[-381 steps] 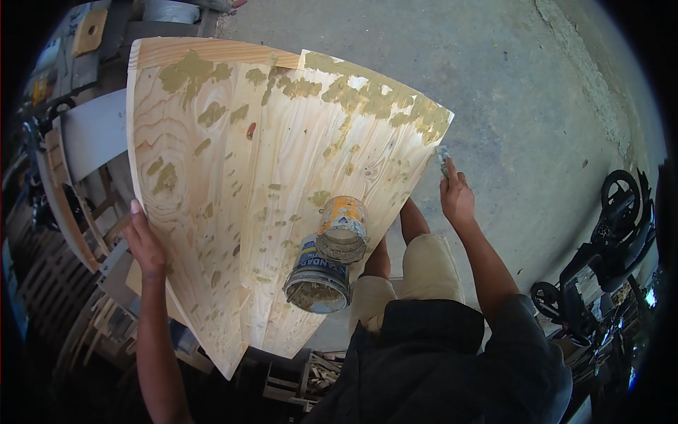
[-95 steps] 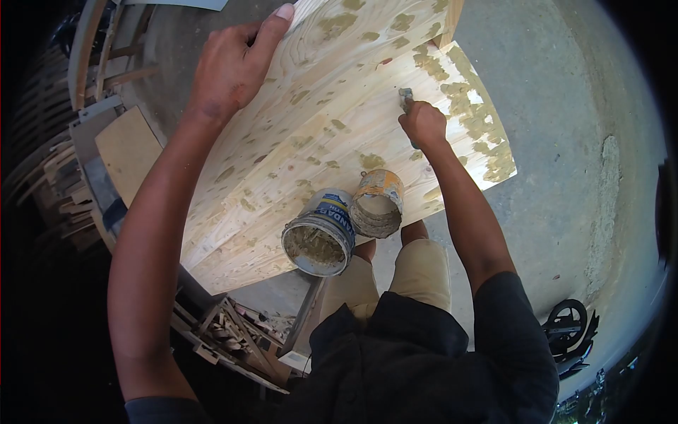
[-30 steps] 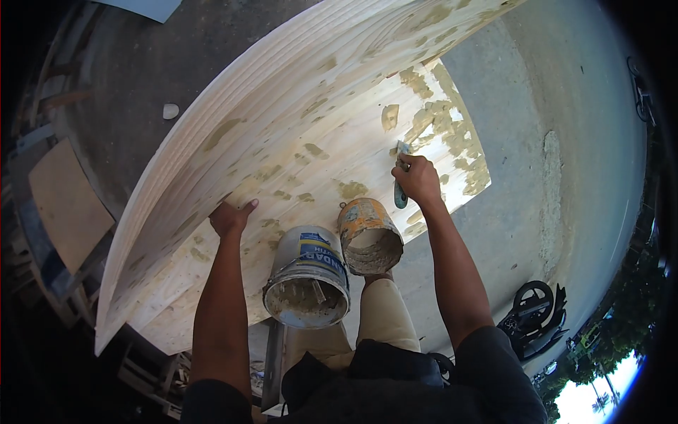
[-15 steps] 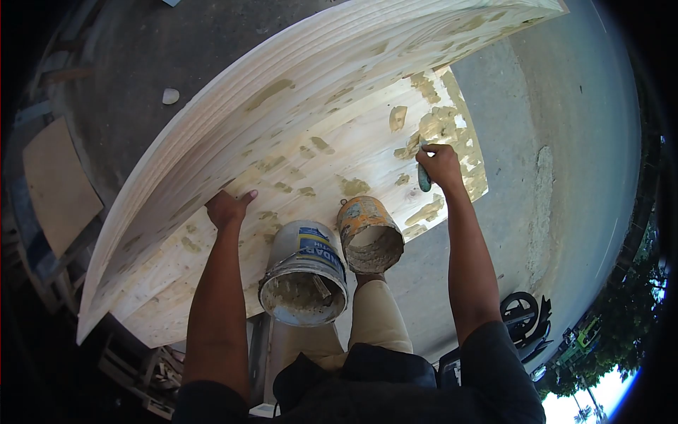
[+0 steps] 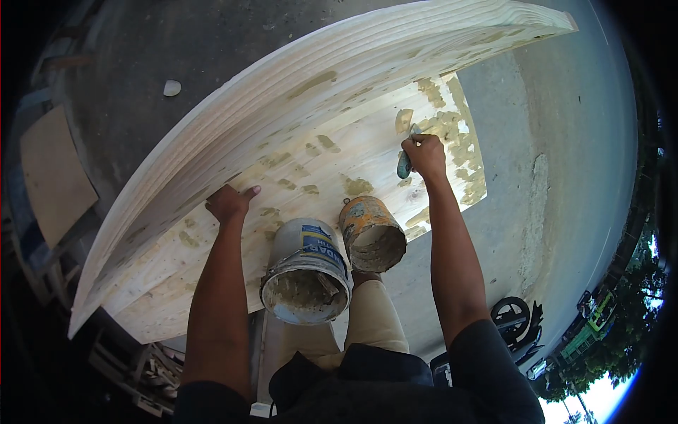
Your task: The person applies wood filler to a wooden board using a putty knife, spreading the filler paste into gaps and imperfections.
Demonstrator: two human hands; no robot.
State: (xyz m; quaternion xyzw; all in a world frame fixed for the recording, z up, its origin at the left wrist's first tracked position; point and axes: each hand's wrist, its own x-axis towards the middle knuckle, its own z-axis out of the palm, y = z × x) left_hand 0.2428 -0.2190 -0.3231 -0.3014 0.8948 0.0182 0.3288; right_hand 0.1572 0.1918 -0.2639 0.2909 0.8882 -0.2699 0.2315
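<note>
Pale, grained wood forms the broad panel (image 5: 371,159), which spreads in front of the person beneath both hands; the right hand (image 5: 426,153) has shifted slightly leftward over it in the last half second, bringing the putty knife (image 5: 404,166) from the large smeared filler (image 5: 459,138) to just beside a smooth tan patch (image 5: 404,120); the work thus seems centred on that spot, though whether the blade touches wood is unclear. The right fingers are closed around the green handle; the left hand (image 5: 230,203) rests against the panel, thumb stretched away, its other fingers too hidden to tell their grip. One side rises into a thick, ridged, curved rim (image 5: 205,116); olive blotches dot the surface; near its lower edge, a white bucket (image 5: 291,244) and an orange can (image 5: 364,212) sit side by side, round, their mouths crusted.
</note>
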